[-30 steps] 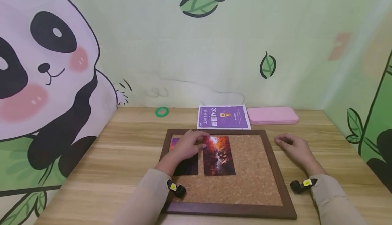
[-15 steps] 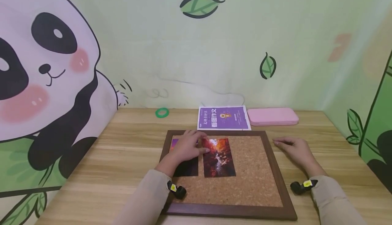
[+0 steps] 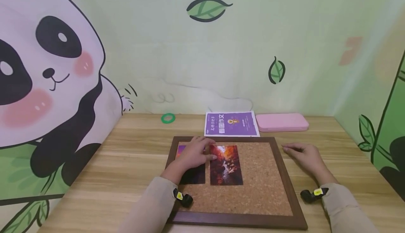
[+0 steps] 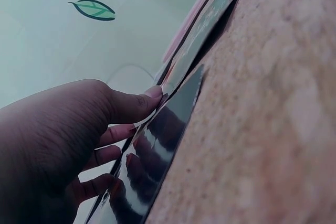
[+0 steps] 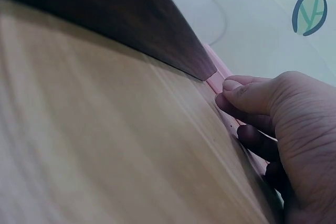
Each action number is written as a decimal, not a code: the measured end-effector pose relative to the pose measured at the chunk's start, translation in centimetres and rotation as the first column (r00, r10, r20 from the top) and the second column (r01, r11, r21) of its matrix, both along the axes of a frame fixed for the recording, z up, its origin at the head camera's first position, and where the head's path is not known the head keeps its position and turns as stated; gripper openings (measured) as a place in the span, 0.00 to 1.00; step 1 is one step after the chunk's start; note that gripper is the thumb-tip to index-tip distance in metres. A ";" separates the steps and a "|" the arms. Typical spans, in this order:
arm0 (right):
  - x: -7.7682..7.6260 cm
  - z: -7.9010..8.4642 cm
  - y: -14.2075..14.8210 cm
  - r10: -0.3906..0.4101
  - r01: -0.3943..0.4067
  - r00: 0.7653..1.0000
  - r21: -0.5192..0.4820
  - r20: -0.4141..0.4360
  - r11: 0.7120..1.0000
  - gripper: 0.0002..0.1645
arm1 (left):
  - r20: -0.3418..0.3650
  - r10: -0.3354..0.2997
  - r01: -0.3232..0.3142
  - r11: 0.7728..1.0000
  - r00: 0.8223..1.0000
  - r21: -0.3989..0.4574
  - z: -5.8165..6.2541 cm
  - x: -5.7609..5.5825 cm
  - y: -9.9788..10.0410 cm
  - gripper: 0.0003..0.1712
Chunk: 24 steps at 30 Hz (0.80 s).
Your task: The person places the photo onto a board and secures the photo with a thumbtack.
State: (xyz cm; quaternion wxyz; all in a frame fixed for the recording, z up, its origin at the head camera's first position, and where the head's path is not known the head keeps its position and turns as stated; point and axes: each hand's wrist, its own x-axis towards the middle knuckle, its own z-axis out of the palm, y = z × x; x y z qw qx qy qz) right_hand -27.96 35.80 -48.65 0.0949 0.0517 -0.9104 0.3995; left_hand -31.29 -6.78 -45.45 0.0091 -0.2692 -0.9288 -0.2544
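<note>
On the tabletop (image 3: 126, 162), a brown-framed corkboard (image 3: 265, 190) lay flat before the person. Just beyond its far rim lay a purple booklet (image 3: 232, 124), with a pink case (image 3: 282, 122) beside it. Left hand (image 3: 193, 155): over the board, fingers bent softly and spread, thumb at the left edge of the orange print; contact light, no firm grip seen. Right hand (image 3: 303, 155): right of the frame, thumb against forefinger, other fingers loosely curled; nothing visible held. Orange print (image 3: 226, 169): on the cork near the middle of the board's far half. Purple-and-dark print (image 3: 194, 176): just left of it, apart by a narrow strip of cork, partly under the left hand. Green ring (image 3: 162, 118): far left, well apart.

Step, as judged: positioning the orange print alongside its neighbour. Next move probably called for steadying that print while squaring its edge; whether either print was fastened could not be told.
</note>
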 end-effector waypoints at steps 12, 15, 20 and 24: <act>0.1 -0.2 -0.1 0.001 -0.001 1.000 -0.005 -0.016 1.000 0.25 | -0.016 0.000 0.000 1.000 1.000 -0.001 -0.3 -0.1 -0.1 0.29; 0.1 -0.2 -0.1 0.002 -0.002 1.000 -0.003 -0.024 1.000 0.25 | -0.022 0.000 0.000 1.000 1.000 -0.003 -0.2 0.0 0.0 0.29; 0.1 -0.2 -0.1 0.008 -0.008 1.000 0.000 -0.023 1.000 0.25 | -0.006 -0.004 0.004 1.000 1.000 -0.010 0.0 0.2 -0.1 0.28; 0.1 -0.1 -0.1 0.008 -0.008 1.000 -0.008 -0.013 1.000 0.26 | -0.013 -0.020 0.020 1.000 1.000 -0.006 0.1 0.1 0.0 0.27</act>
